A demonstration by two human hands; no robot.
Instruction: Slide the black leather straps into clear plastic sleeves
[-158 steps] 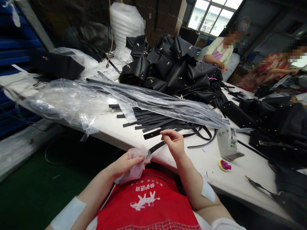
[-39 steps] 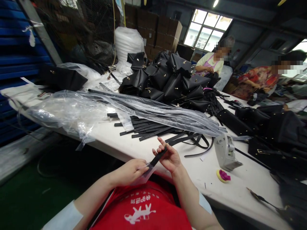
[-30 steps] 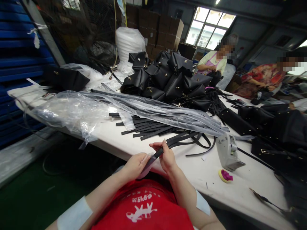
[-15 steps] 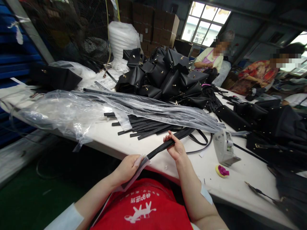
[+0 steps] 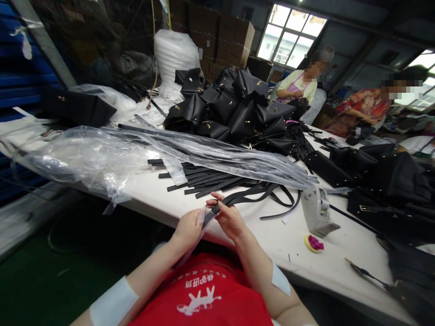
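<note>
My left hand (image 5: 190,228) is closed on the mouth of a clear plastic sleeve (image 5: 204,228), which hangs down toward my red apron. Black straps (image 5: 251,192) run from the table into this sleeve. My right hand (image 5: 227,217) wraps round the straps just beside the sleeve's mouth, its fingers close to my left hand. Behind my hands lies a row of loose black straps (image 5: 204,179). Beyond those stretches a bundle of straps in long clear sleeves (image 5: 231,154).
Black handbags (image 5: 234,104) are heaped at the back. Crumpled plastic film (image 5: 88,154) covers the table's left side. To the right stand a tape dispenser (image 5: 316,210) and a yellow roll with magenta pieces (image 5: 313,243). Two people work across the table at the right.
My right hand has moved left and down along the straps, now nearly meeting my left hand. My left hand has shifted slightly up. Less bare strap shows between them.
</note>
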